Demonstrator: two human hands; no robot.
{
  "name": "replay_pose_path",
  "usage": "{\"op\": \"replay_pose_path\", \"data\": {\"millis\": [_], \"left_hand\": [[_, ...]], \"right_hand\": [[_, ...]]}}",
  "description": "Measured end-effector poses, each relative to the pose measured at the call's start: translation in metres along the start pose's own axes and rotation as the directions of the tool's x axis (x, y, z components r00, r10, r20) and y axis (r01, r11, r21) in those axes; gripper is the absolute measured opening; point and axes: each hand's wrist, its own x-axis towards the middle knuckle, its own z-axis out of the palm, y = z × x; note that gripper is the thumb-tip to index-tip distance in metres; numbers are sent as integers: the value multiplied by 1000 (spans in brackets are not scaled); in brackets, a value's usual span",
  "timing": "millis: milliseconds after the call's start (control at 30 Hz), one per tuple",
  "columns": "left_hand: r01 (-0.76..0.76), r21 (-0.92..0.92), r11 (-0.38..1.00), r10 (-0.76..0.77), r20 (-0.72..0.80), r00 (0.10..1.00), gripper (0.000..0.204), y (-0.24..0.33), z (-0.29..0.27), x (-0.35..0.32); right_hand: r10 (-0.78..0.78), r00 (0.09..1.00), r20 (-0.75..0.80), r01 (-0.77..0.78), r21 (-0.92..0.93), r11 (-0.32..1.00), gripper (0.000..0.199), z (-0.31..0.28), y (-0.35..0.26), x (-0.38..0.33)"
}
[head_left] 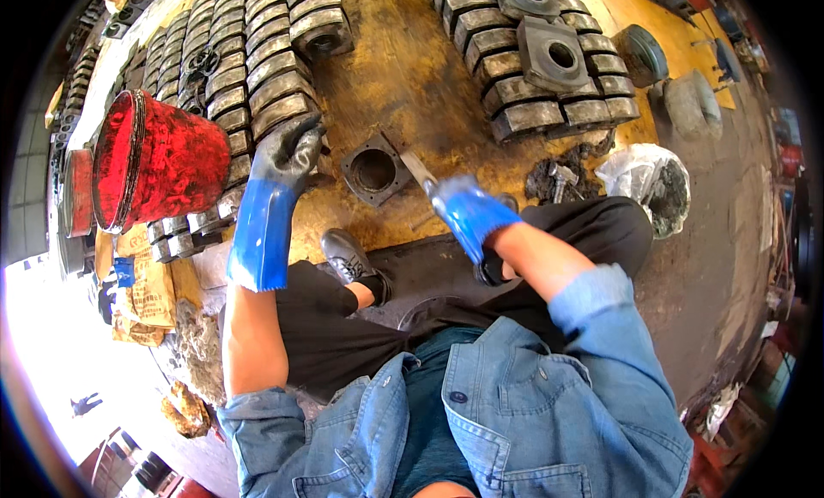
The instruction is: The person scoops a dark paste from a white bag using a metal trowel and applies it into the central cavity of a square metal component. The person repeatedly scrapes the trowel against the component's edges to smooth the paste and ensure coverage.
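My left hand (287,155), in a blue glove with a dirt-darkened grey hand part, is closed at the near end of a row of metal blocks (279,103). Its curled fingers hide whatever they may hold. A square metal block with a round bore (394,187) lies flat on the stained yellow board between my hands. Just right of it, my right hand (459,193), also in a blue glove and blurred, is closed around a flat strip-like tool (418,169). The tool's pale end points up and left toward the block; I cannot make out its exact kind.
A red-smeared bucket (184,159) stands left of my left hand. More blocks (524,116) are lined up at the far right, with bored blocks (541,73) on top. A clear plastic bag (652,176) with dark contents sits beside my right knee, near dark scraps (549,181). My shoe (348,253) is close to the board's edge.
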Motion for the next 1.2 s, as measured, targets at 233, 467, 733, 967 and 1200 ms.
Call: {"op": "replay_pose_path", "data": {"millis": [233,467,733,967,1200], "left_hand": [[-91,118,989,87,41,995,32,-13,15,13],[-157,185,970,153,36,988,35,-26,2,13],[-76,468,880,68,34,997,34,-22,19,6],[-95,434,896,63,89,994,31,-18,40,13],[-97,404,910,86,45,995,34,-38,16,13]], "right_hand": [[78,979,-190,-57,115,992,36,15,7,8],[-22,981,-192,36,72,997,36,19,2,-24],[-42,989,-139,62,141,988,32,45,8,-25],[15,958,-287,9,79,997,38,7,17,25],[-57,981,-187,70,62,996,34,5,5,21]]}}
